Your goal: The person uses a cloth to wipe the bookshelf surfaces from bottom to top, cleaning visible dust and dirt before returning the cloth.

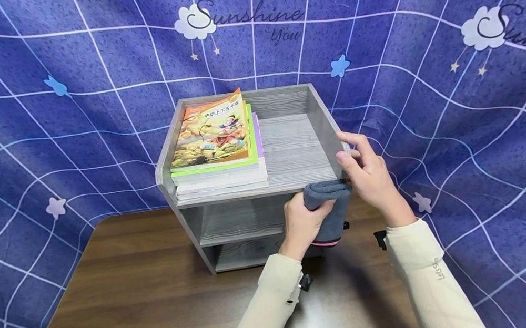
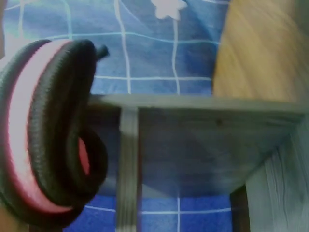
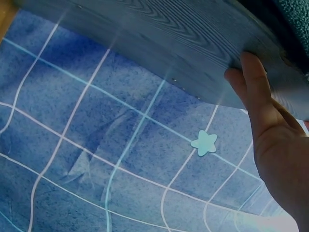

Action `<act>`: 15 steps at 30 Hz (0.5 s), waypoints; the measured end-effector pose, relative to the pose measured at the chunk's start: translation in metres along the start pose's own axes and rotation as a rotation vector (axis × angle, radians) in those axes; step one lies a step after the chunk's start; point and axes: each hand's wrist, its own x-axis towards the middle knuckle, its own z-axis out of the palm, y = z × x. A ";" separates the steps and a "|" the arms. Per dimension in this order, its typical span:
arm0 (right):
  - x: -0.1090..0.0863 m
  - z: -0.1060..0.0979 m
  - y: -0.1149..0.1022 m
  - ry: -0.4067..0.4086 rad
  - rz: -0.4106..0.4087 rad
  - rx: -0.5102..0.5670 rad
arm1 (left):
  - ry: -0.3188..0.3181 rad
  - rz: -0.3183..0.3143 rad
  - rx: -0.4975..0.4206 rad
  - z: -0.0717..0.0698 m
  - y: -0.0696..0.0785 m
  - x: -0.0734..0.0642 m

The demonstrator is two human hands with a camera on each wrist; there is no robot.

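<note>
My left hand point(image 1: 301, 221) grips a folded grey-blue towel point(image 1: 336, 217) with a pink stripe and dark trim near its lower end. The towel hangs at the front right corner of a small grey wood-grain shelf point(image 1: 294, 140), just below its top board. In the left wrist view the towel's rolled end point(image 2: 21, 130) fills the left side. My right hand point(image 1: 371, 174) holds the front edge of the shelf's right side panel point(image 1: 325, 118), thumb on the inner side. In the right wrist view, fingers point(image 3: 256, 79) touch the panel's outer face.
A stack of books point(image 1: 215, 137) lies on the left of the shelf's top, with a colourful illustrated cover uppermost. Two lower compartments open toward me. The shelf stands on a brown wooden table point(image 1: 136, 282), in front of a blue checked curtain point(image 1: 105, 57).
</note>
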 end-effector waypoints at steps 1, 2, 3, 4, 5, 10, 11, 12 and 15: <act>0.000 0.000 0.000 0.000 -0.002 0.000 | 0.011 -0.016 -0.001 0.000 0.001 0.000; 0.000 0.000 0.000 -0.001 -0.003 -0.003 | 0.024 -0.032 0.001 -0.001 0.002 0.000; 0.000 0.000 0.000 -0.001 -0.002 -0.006 | 0.039 -0.047 0.004 -0.001 0.003 0.000; 0.000 0.000 0.000 -0.002 -0.001 -0.011 | 0.058 -0.059 0.008 -0.002 0.004 -0.001; 0.000 0.000 0.000 -0.003 -0.001 -0.017 | 0.078 -0.068 0.011 -0.002 0.006 -0.001; 0.001 0.000 0.000 0.001 0.002 -0.054 | 0.150 -0.065 0.025 -0.006 0.009 -0.003; 0.001 -0.001 0.000 0.002 0.002 -0.058 | 0.159 -0.060 0.028 -0.007 0.008 -0.004; 0.001 -0.001 0.000 0.003 0.001 -0.063 | 0.167 -0.054 0.024 -0.008 0.007 -0.004; 0.001 -0.002 0.000 0.005 -0.003 -0.063 | 0.194 -0.043 0.013 -0.017 0.003 -0.006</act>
